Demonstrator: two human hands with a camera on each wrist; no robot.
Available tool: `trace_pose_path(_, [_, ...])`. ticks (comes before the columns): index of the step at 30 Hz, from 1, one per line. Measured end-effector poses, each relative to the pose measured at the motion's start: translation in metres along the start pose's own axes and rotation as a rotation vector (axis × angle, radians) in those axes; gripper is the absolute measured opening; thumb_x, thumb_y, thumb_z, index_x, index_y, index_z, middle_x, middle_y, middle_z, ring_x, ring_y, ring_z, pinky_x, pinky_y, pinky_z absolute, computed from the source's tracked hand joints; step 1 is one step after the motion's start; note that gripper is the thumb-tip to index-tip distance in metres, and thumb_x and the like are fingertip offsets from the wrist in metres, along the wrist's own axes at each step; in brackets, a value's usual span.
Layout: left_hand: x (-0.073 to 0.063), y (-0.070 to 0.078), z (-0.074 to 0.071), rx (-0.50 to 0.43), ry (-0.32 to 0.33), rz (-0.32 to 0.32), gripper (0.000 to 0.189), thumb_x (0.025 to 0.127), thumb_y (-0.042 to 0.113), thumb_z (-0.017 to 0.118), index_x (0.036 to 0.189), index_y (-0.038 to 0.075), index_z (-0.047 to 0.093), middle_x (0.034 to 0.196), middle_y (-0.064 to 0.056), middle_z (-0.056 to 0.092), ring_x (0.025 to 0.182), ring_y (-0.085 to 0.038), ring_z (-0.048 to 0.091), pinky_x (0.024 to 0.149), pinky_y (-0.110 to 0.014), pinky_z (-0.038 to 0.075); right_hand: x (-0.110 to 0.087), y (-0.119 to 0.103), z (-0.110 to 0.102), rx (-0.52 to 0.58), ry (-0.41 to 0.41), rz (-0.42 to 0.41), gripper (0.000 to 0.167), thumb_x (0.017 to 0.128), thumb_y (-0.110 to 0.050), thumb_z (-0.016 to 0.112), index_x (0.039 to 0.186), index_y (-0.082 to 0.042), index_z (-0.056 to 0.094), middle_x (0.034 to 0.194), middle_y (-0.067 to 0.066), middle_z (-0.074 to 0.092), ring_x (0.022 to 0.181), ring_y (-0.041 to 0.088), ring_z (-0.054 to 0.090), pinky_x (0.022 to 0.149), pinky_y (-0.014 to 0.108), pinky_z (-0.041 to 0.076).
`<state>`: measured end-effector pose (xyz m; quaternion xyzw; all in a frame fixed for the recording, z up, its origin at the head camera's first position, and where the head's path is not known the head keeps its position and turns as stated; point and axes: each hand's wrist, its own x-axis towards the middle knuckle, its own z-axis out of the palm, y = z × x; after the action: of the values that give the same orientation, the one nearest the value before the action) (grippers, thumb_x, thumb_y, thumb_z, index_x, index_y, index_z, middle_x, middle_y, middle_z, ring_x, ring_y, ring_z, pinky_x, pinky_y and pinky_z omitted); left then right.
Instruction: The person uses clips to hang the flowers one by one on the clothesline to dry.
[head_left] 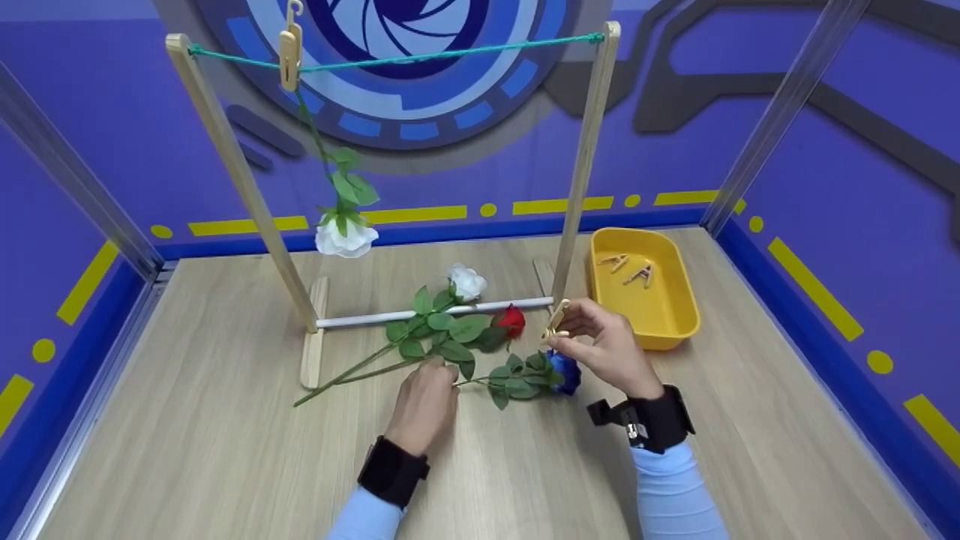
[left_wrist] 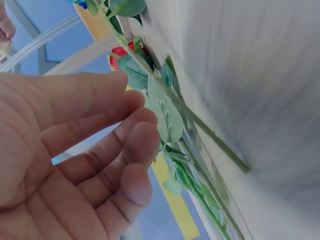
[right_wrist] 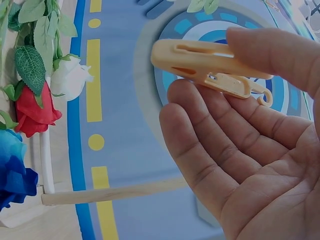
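Blue rose (head_left: pixel 566 373), and it lies just below the right hand (head_left: pixel 606 349), its stem (head_left: pixel 472 380) running across to the left hand (head_left: pixel 425 405)! From the head view, this looks like the pick-up step; next should come a firm grip, then a lift towards the teal line (head_left: pixel 450 55) beyond both hands. Watch the wooden post (head_left: pixel 587 161) ahead of the right hand, and the yellow tray (head_left: pixel 690 330) just to its right; bare tabletop (head_left: pixel 517 480) opens on the near side of both hands.

Over to the left wrist: fingers loosely curled around nothing, right by that stem (touching or not, I can't tell), its cut end jutting free.

Right wrist now: thumb and fingers pinch a clothespin (right_wrist: pixel 200 62), with the red rose (right_wrist: pixel 37 112) and white rose (right_wrist: pixel 70 77) well off to the hand's side.
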<state>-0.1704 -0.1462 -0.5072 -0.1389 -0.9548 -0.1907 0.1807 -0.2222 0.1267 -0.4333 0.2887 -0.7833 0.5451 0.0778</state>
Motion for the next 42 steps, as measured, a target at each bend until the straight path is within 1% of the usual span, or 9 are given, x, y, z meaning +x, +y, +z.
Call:
trace_pose_path(6, [0.000, 0.004, 0.008, 0.052, 0.069, 0.023, 0.013, 0.081, -0.008, 0.073, 0.074, 0.002, 0.070, 0.070, -0.009, 0.061, 0.064, -0.026, 0.066, 0.055, -0.038, 0.054, 0.000, 0.000, 0.000, 0.000, 0.000, 0.005, 0.027, 0.085, 0.000, 0.082, 0.107, 0.005, 0.067, 0.098, 0.016, 0.074, 0.089, 0.019, 0.071, 0.080, 0.026, 0.060])
trace_pose_path(9, [0.000, 0.006, 0.011, 0.082, 0.083, 0.033, 0.016, 0.081, -0.009, 0.071, 0.071, 0.004, 0.070, 0.066, -0.008, 0.061, 0.060, -0.025, 0.065, 0.051, -0.037, 0.053, 0.000, 0.000, -0.001, 0.005, -0.002, 0.010, 0.028, 0.085, 0.000, 0.083, 0.107, 0.005, 0.067, 0.098, 0.015, 0.074, 0.090, 0.019, 0.071, 0.080, 0.027, 0.060])
trace_pose_path(14, [-0.001, 0.009, 0.014, 0.101, 0.076, 0.009, 0.031, 0.082, -0.010, 0.067, 0.059, 0.010, 0.061, 0.056, -0.006, 0.061, 0.051, -0.023, 0.062, 0.044, -0.035, 0.049, 0.000, 0.000, -0.001, -0.007, -0.001, -0.008, 0.027, 0.086, 0.000, 0.082, 0.108, 0.005, 0.067, 0.099, 0.016, 0.074, 0.090, 0.020, 0.071, 0.081, 0.023, 0.059])
trace_pose_path(18, [-0.001, 0.011, 0.016, 0.091, 0.068, -0.020, 0.038, 0.082, -0.012, 0.065, 0.054, 0.012, 0.055, 0.054, -0.005, 0.061, 0.049, -0.023, 0.062, 0.043, -0.036, 0.048, -0.001, 0.001, -0.001, -0.024, -0.004, -0.010, 0.027, 0.086, -0.002, 0.082, 0.108, 0.003, 0.068, 0.099, 0.014, 0.074, 0.090, 0.019, 0.071, 0.081, 0.023, 0.058])
trace_pose_path(25, [-0.002, 0.011, 0.017, 0.077, 0.032, -0.047, 0.033, 0.078, -0.015, 0.064, 0.056, 0.009, 0.061, 0.057, -0.008, 0.064, 0.051, -0.025, 0.063, 0.045, -0.037, 0.050, -0.001, 0.001, 0.001, -0.019, 0.000, -0.012, 0.027, 0.085, -0.001, 0.083, 0.107, 0.004, 0.068, 0.098, 0.014, 0.074, 0.089, 0.019, 0.071, 0.080, 0.023, 0.058])
trace_pose_path(29, [-0.002, 0.011, 0.015, 0.061, -0.001, -0.069, 0.032, 0.078, -0.016, 0.063, 0.058, 0.009, 0.063, 0.059, -0.008, 0.066, 0.052, -0.025, 0.064, 0.046, -0.038, 0.051, -0.001, 0.001, 0.002, -0.019, -0.001, -0.015, 0.026, 0.085, -0.001, 0.083, 0.107, 0.004, 0.068, 0.097, 0.014, 0.075, 0.088, 0.019, 0.071, 0.079, 0.022, 0.058])
trace_pose_path(31, [-0.002, 0.010, 0.014, 0.054, -0.001, -0.073, 0.032, 0.079, -0.016, 0.062, 0.058, 0.009, 0.063, 0.059, -0.008, 0.065, 0.051, -0.025, 0.064, 0.046, -0.037, 0.051, -0.001, 0.001, 0.002, -0.018, -0.003, -0.015, 0.026, 0.086, -0.002, 0.083, 0.107, 0.004, 0.068, 0.097, 0.014, 0.075, 0.088, 0.019, 0.071, 0.079, 0.022, 0.058])
trace_pose_path(39, [0.001, 0.007, 0.006, 0.072, 0.113, -0.056, 0.028, 0.082, -0.010, 0.066, 0.061, 0.007, 0.061, 0.057, -0.009, 0.063, 0.050, -0.026, 0.063, 0.043, -0.038, 0.049, 0.000, 0.001, 0.004, -0.002, -0.006, -0.005, 0.026, 0.086, -0.001, 0.082, 0.107, 0.003, 0.067, 0.098, 0.014, 0.074, 0.089, 0.018, 0.070, 0.081, 0.022, 0.058])
trace_pose_path(42, [0.004, 0.005, 0.000, -0.004, 0.134, -0.069, 0.029, 0.087, -0.007, 0.067, 0.063, 0.007, 0.059, 0.059, -0.009, 0.063, 0.053, -0.027, 0.065, 0.045, -0.038, 0.049, 0.001, 0.000, 0.004, 0.000, -0.008, -0.001, 0.025, 0.086, -0.001, 0.082, 0.107, 0.003, 0.067, 0.098, 0.014, 0.074, 0.089, 0.018, 0.070, 0.080, 0.022, 0.058])
